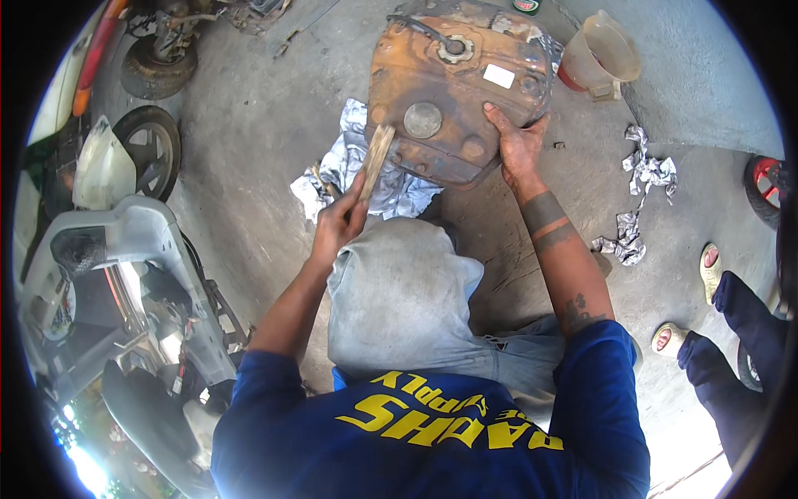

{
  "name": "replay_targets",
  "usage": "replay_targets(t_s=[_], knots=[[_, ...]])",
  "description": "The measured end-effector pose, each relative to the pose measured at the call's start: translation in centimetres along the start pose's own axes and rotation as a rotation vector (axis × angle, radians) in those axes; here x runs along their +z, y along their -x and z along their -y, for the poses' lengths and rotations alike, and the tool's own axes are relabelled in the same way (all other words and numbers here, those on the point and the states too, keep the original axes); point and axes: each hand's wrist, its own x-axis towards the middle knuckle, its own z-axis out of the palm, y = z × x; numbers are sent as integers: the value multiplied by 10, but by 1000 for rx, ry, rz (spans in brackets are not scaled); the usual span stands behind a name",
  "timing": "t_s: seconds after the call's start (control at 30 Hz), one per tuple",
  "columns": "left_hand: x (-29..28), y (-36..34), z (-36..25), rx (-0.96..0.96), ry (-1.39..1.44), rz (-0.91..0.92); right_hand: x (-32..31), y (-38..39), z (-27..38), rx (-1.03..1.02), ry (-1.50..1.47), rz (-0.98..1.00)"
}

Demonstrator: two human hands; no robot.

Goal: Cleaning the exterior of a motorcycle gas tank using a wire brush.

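Note:
A rusty orange-brown metal tank (453, 145), which looks like a fuel tank, lies in front of me. It has a round ring fitting and hose near its far edge, a round grey disc, and a white label. My right hand (519, 145) grips its near right edge, thumb on top and the other fingers hidden below. My left hand (339, 223) is closed round a flat wooden stick (378, 162), whose far end reaches the tank's left side. Whether the stick touches the tank I cannot tell. Crumpled patterned cloth or paper (411, 193) lies beside and partly beneath the tank.
A translucent pitcher (611, 50) stands right of the tank. Crumpled scraps (652, 172) lie on the concrete floor (241, 150). Motorbike parts (137, 241) and a wheel (152, 150) crowd the left. Another person's slippered foot (669, 339) is at the right.

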Motion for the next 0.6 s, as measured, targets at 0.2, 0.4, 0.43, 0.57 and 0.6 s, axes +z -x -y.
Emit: replay_targets(t_s=[0.2, 0.4, 0.43, 0.57, 0.6], knots=[[7, -91, -38, -414, 40, 204, 6, -3, 25, 110, -110, 33], [-23, -43, -25, -187, 84, 232, 2, -5, 18, 62, -55, -12], [-26, -46, -27, -215, 45, 265, 3, -7, 14, 67, -18, -53], [2, -101, -33, -224, -70, 152, 13, -13, 29, 137, -147, 12], [3, -108, -29, -230, -69, 151, 13, -17, 33, 141, -143, 16]])
